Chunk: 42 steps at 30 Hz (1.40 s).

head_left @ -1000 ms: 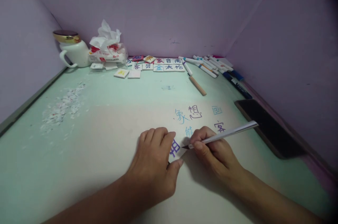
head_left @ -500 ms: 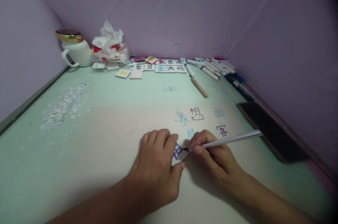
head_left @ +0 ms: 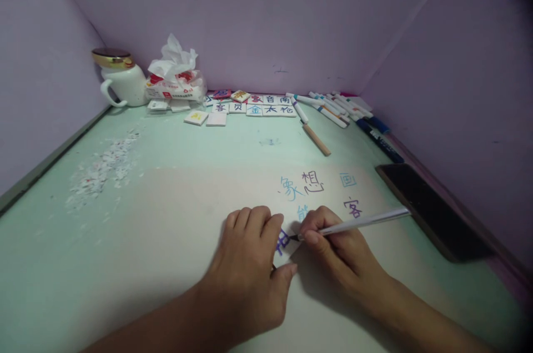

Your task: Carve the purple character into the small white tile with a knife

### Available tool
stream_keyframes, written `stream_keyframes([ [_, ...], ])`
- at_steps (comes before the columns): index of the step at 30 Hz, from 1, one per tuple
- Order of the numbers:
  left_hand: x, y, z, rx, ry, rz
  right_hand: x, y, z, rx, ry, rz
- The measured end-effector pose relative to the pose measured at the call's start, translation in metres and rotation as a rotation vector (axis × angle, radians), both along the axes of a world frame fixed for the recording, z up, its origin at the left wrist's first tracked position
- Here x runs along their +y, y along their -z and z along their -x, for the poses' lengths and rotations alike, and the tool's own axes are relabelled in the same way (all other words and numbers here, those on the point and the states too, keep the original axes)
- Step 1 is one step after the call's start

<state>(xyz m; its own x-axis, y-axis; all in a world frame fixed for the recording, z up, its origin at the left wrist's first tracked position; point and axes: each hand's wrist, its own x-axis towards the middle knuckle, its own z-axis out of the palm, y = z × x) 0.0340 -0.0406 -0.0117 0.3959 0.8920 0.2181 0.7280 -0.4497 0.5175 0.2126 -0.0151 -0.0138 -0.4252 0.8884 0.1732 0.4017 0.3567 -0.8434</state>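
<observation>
A small white tile [head_left: 287, 253] with a purple character drawn on it lies under both hands, much of it hidden. My left hand [head_left: 254, 264] is wrapped over its left part, fingers bent and thumb along the near edge. Pinched in my right hand [head_left: 333, 245] is a slim silver craft knife [head_left: 366, 220], held like a pen and slanting up to the right. Its dark tip touches or hovers just over the tile beside the purple strokes; I cannot tell which. Handwritten characters [head_left: 311, 182] stand on the pale sheet [head_left: 187, 220] beyond my hands.
Shavings [head_left: 102, 170] are scattered at left. Along the back are a white mug [head_left: 127, 86], a tissue pack [head_left: 177, 86], character tiles [head_left: 270, 110], markers [head_left: 333, 114] and a wooden-handled tool [head_left: 316, 139]. A dark phone [head_left: 433, 211] lies at right, near the purple wall.
The view has shifted slightly. My left thumb has moved a little away from the tile's edge, baring more of the tile. The knife tip stays near the purple strokes.
</observation>
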Motion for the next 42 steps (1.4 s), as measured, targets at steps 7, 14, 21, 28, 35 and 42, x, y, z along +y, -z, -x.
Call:
stream_keyframes([
  [7,0.006,-0.001,0.005,0.016,0.072,0.054,0.001,-0.002,0.0,-0.018,-0.003,-0.031],
  [14,0.01,-0.003,0.006,0.033,0.077,0.078,0.002,-0.007,0.003,-0.047,-0.003,-0.045],
  [21,0.01,-0.004,0.006,0.007,0.066,0.056,0.003,-0.007,0.004,-0.061,0.005,-0.029],
  [28,0.01,-0.002,0.004,0.004,0.03,0.046,0.001,-0.006,0.005,-0.058,0.052,0.018],
  [35,0.01,0.002,0.007,-0.019,0.055,-0.054,0.0,-0.004,0.005,-0.026,0.099,0.084],
  [42,0.016,-0.007,0.015,-0.006,0.276,0.084,0.0,-0.004,-0.001,0.006,0.057,0.08],
])
